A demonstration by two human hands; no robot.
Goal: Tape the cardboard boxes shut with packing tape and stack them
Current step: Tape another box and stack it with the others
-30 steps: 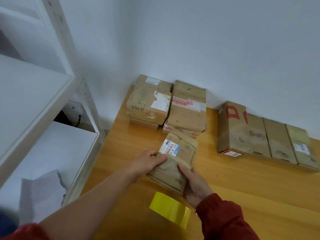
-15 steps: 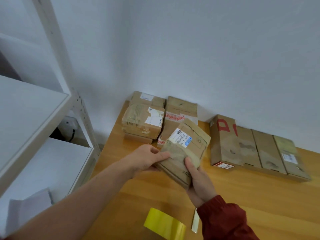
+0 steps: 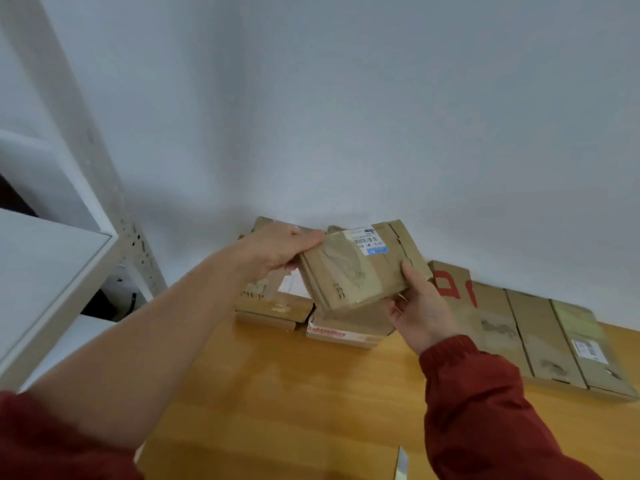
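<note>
I hold a small flat cardboard box (image 3: pixel 360 268), taped over and bearing a white barcode label, up in the air above the two stacks at the wall. My left hand (image 3: pixel 277 251) grips its left edge. My right hand (image 3: pixel 420 306) holds its right end from below, thumb on top. Under it lie a left stack of boxes (image 3: pixel 270 306) and a right stack (image 3: pixel 346 332) with red-printed tape. The roll of tape is out of view.
A long flat carton with red marks (image 3: pixel 512 323) lies along the wall at the right on the wooden table (image 3: pixel 277 393). A white metal shelf unit (image 3: pixel 52 258) stands at the left. A small white strip (image 3: pixel 401 462) lies at the table's near edge.
Both hands have lifted the small box off the table and carried it away from me, over the stacks by the wall. The yellow tape roll has dropped out of view.
</note>
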